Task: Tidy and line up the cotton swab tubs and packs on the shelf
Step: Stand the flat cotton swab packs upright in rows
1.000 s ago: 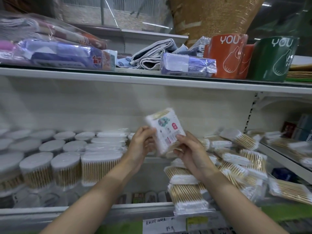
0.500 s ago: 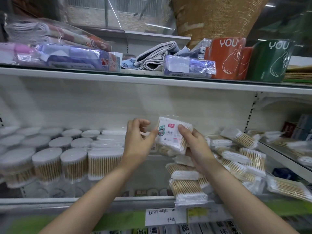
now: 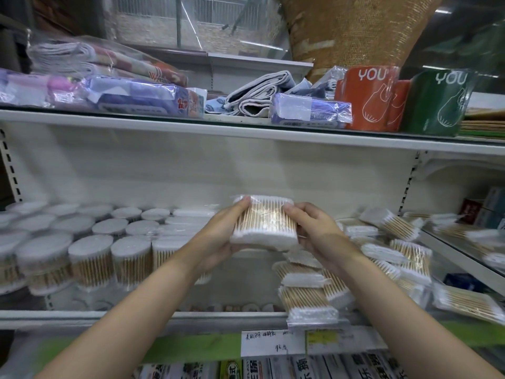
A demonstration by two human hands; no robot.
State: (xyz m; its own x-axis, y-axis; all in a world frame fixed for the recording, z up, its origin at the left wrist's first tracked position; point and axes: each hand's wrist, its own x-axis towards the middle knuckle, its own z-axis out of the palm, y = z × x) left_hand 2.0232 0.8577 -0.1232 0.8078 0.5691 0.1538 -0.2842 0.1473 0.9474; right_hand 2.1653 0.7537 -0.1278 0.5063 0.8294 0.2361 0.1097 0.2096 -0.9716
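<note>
Head view: left hand and right hand grip one cotton swab pack by its sides, held above the shelf; next, I judge, setting it squarely beside the jumbled packs.

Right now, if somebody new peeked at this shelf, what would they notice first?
Probably the clear plastic pack of wooden cotton swabs held up in the middle, with the left hand and right hand gripping its two sides. Next, the neat rows of round clear tubs of swabs on the left of the shelf, and the messy heap of swab packs on the right. Up top, an orange YOU bag and a green YOU bag stand out.
</note>
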